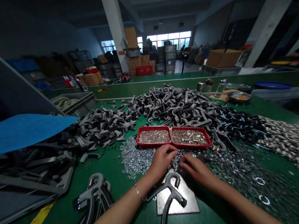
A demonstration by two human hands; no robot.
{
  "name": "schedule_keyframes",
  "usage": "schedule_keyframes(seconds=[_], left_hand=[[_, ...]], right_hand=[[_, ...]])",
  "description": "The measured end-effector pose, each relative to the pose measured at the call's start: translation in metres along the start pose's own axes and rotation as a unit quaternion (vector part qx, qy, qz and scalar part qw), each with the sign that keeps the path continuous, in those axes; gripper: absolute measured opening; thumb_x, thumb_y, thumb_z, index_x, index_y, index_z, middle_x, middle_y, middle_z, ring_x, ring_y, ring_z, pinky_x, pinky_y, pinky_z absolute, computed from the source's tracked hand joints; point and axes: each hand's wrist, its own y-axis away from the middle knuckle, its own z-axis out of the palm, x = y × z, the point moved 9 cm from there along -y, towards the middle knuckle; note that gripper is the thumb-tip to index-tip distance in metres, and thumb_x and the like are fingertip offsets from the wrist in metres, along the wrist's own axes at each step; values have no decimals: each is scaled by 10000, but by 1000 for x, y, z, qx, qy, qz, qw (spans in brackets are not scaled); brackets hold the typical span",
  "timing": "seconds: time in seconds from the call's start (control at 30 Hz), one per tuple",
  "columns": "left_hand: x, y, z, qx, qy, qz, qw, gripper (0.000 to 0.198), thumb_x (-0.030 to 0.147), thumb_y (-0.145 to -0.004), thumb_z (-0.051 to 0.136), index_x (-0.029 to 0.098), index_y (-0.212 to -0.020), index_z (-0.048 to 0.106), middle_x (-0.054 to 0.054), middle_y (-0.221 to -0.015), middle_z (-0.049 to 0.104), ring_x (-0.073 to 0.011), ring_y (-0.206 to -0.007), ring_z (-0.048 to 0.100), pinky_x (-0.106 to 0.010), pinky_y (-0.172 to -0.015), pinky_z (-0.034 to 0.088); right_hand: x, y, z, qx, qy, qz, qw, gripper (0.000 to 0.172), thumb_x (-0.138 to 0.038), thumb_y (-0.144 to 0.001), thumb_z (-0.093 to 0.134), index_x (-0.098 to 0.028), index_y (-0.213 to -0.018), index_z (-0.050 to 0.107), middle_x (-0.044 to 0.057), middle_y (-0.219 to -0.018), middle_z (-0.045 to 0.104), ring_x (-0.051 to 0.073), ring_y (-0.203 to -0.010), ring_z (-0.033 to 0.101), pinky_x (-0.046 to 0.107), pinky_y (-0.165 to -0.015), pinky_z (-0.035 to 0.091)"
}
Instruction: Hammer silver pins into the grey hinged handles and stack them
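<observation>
My left hand (163, 161) and my right hand (195, 170) meet over the top of a grey spring-loaded hand grip exerciser (170, 191). It lies on a flat metal plate (190, 200). Its coil spring and small metal parts sit close under my fingers, which hide what each hand holds. A red two-compartment tray (171, 137) of small metal fasteners stands just beyond my fingertips. Loose steel washers (136, 159) are spread around both hands.
A large heap of grey plastic handles (164, 107) lies behind the tray. Assembled hand grips (93, 202) lie to the left on the green workbench (56, 216). Further off are a blue sheet (24, 132), a grey crate (71, 104), and a steel bowl (238, 97).
</observation>
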Motion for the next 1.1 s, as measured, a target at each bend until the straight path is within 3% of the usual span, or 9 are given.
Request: schedule_keyframes(seconds=[0.1, 0.2, 0.37, 0.5, 0.6, 0.7, 0.87, 1.0, 1.1], left_hand=[[-27, 62, -12, 0, 84, -101, 991, 156, 305, -884, 594, 179, -810, 650, -1, -719, 696, -169, -661, 658, -260, -644, 501], [-55, 108, -20, 18, 152, -194, 969, 193, 360, -854, 618, 179, -790, 637, 10, -691, 665, -176, -655, 637, -274, -648, 481], [-62, 132, -28, 34, 112, -201, 973, 186, 352, -856, 618, 188, -778, 652, -8, -765, 675, -198, -750, 629, -299, -708, 466], [-49, 129, -21, 31, 61, -155, 986, 124, 265, -884, 603, 197, -784, 635, -10, -826, 659, -198, -819, 615, -311, -760, 455], [-36, 122, -9, 23, 2, -100, 995, 125, 211, -906, 598, 194, -783, 616, -17, -851, 645, -209, -878, 600, -346, -832, 446], [-26, 117, 3, 19, -75, -62, 995, 109, 178, -914, 614, 190, -806, 604, -20, -866, 647, -221, -902, 588, -390, -890, 432], [-21, 116, 11, 17, -162, -33, 986, 114, 177, -920, 622, 192, -812, 592, -23, -854, 641, -232, -878, 586, -391, -846, 455], [-10, 120, 20, -1, -254, 76, 964, 120, 172, -956, 557, 170, -844, 601, -50, -852, 649, -236, -827, 588, -396, -794, 463], [0, 128, 31, -25, -303, 186, 935, 194, 153, -987, 473, 159, -856, 616, -70, -845, 657, -233, -790, 591, -379, -731, 460]], right_hand=[[-2, 32, 26, -41, -16, 26, 999, 161, -290, -971, 485, -223, -866, 587, 25, -884, 681, 191, -833, 645, 299, -785, 516], [4, 42, 33, -60, -17, 46, 997, 192, -305, -990, 461, -221, -867, 582, 31, -881, 674, 197, -846, 645, 305, -785, 519], [2, 37, 28, -89, 26, 37, 995, 211, -309, -1012, 426, -220, -892, 574, 31, -885, 675, 188, -837, 644, 297, -776, 523], [-15, 33, 34, -106, 118, 11, 987, 183, -216, -983, 433, -188, -889, 587, 90, -912, 670, 233, -834, 628, 358, -773, 509], [-30, 27, 48, -132, 182, -26, 974, 190, -59, -889, 466, -162, -874, 626, 136, -943, 684, 282, -917, 622, 422, -861, 479], [-30, 24, 52, -150, 220, -49, 963, 201, -39, -860, 490, -167, -893, 642, 132, -958, 701, 293, -967, 628, 433, -913, 467], [12, 52, 5, -93, 292, 2, 952, 217, -212, -933, 470, -144, -1112, 573, 192, -1086, 664, 323, -974, 640, 456, -816, 521], [56, 93, -33, -44, 385, 106, 916, 162, -344, -905, 515, -191, -923, 570, 168, -926, 660, 332, -834, 641, 445, -715, 523], [69, 106, -37, -44, 328, 150, 932, 150, -353, -892, 485, -227, -819, 519, 140, -863, 654, 311, -794, 649, 416, -682, 518]])
